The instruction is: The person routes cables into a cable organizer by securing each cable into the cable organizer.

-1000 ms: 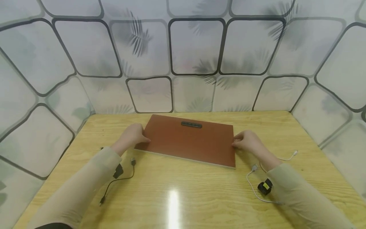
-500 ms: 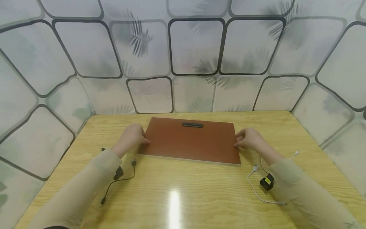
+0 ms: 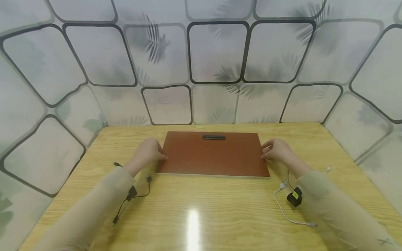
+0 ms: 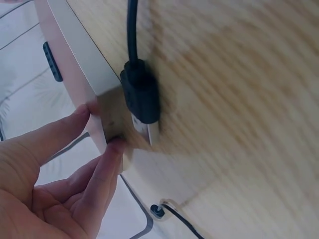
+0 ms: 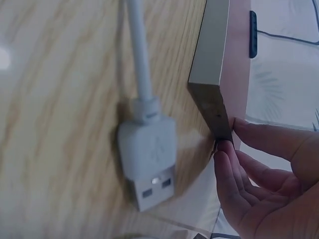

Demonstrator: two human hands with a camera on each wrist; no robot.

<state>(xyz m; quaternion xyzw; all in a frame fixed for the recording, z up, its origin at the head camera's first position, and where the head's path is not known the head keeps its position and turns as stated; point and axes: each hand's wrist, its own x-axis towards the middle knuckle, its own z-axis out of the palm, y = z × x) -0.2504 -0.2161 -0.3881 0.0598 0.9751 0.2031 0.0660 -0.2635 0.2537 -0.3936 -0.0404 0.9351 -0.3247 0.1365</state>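
A reddish-brown rectangular board point(image 3: 213, 158) with a pale front edge point(image 4: 87, 50) lies near the far side of the table. A small black bar point(image 3: 214, 137) sits on its top, close to the far edge. My left hand point(image 3: 147, 151) grips the board's left end, thumb on the top face and fingertips against the end side. At the right end my right hand point(image 3: 277, 152) pinches it the same way, with the thumb above and the other fingers curled at the side. Whether fingertips reach beneath the board is hidden.
A black USB cable point(image 3: 142, 196) with a black block point(image 3: 132, 192) lies by my left forearm. Near the right forearm are a white USB cable point(image 3: 284, 213) and a black piece with a yellow label point(image 3: 295, 196). A patterned curtain point(image 3: 216, 104) surrounds the wooden table point(image 3: 232, 212).
The board has turned from a slant to nearly square with the table's far edge. Its left end came nearer and its right end went slightly away, shifting a little right. Both hands kept their grip.
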